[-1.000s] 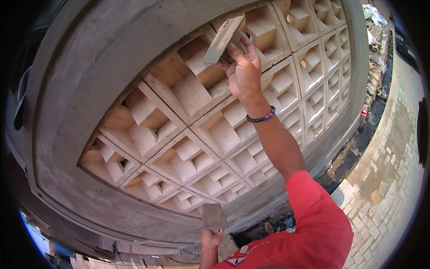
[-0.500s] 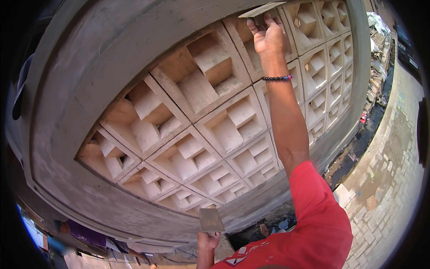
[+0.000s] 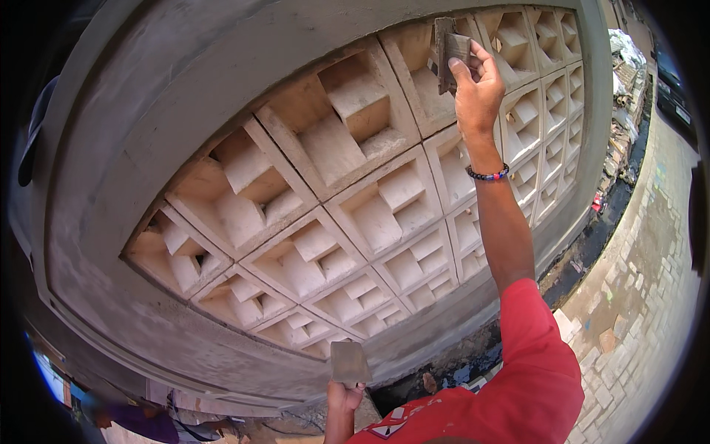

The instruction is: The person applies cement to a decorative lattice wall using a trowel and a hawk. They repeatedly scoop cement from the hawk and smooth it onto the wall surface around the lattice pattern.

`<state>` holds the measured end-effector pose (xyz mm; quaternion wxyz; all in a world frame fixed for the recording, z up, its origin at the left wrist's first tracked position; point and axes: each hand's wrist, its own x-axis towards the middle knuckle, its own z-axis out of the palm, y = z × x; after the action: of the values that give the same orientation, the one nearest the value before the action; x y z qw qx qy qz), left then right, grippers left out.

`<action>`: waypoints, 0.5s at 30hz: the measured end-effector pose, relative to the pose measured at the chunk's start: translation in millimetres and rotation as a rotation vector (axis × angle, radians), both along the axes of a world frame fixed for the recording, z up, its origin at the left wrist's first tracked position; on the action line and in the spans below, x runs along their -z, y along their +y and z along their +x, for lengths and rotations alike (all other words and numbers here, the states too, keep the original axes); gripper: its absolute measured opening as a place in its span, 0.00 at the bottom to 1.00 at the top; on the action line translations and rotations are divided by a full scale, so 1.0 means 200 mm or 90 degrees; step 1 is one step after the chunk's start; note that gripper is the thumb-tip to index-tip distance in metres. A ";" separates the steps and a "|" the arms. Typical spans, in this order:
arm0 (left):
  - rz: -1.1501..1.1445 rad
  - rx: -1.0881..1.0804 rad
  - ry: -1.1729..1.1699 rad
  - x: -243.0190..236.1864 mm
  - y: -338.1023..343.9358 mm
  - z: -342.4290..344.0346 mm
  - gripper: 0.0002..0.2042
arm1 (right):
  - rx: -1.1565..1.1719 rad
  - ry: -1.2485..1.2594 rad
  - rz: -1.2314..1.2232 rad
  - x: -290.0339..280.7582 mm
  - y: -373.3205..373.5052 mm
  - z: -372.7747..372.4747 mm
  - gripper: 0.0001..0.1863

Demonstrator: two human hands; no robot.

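My right hand (image 3: 482, 96) is raised to the top of a wall of pale openwork concrete blocks (image 3: 384, 203). Its fingers and thumb close round the block-like grip of a plastering float (image 3: 444, 58), whose flat blade is edge-on in front of an upper block. Whether the blade touches the block I cannot tell. Low down, near the wall's foot, my left hand (image 3: 343, 398) is closed round the lower end of a small rectangular grey plate (image 3: 350, 362), perhaps another float. Its broad face shows, and nothing is seen lying on it.
Smooth grey plaster (image 3: 148, 133) frames the blocks. A dark wet gutter (image 3: 473, 362) runs along the wall's foot, with rubble and bags (image 3: 625, 74) farther along. To the right lies a paved path (image 3: 636, 311), with a parked car (image 3: 673, 96) beyond. Another person in purple (image 3: 148, 422) is at lower left.
My right hand has come down and slightly right, turning the float from nearly flat along the top edge to upright. My left hand and its plate have barely moved. The person in purple has shifted.
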<state>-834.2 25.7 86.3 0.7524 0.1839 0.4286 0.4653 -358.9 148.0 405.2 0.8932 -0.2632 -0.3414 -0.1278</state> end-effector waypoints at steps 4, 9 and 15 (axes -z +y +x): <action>-0.043 -0.048 -0.023 0.01 -0.03 -0.05 0.14 | 0.313 -0.108 -0.108 -0.15 -0.04 0.11 0.17; -0.039 -0.041 -0.021 0.00 0.02 -0.03 0.13 | 0.339 -0.124 -0.109 -0.23 0.03 0.01 0.18; -0.025 -0.027 0.031 0.01 0.02 -0.02 0.14 | 0.214 -0.358 -0.040 -0.14 -0.02 -0.51 0.17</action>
<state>-838.4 30.0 84.3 0.7351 0.1711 0.4600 0.4678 -460.1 144.3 432.9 0.7215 -0.2979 -0.5303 -0.3309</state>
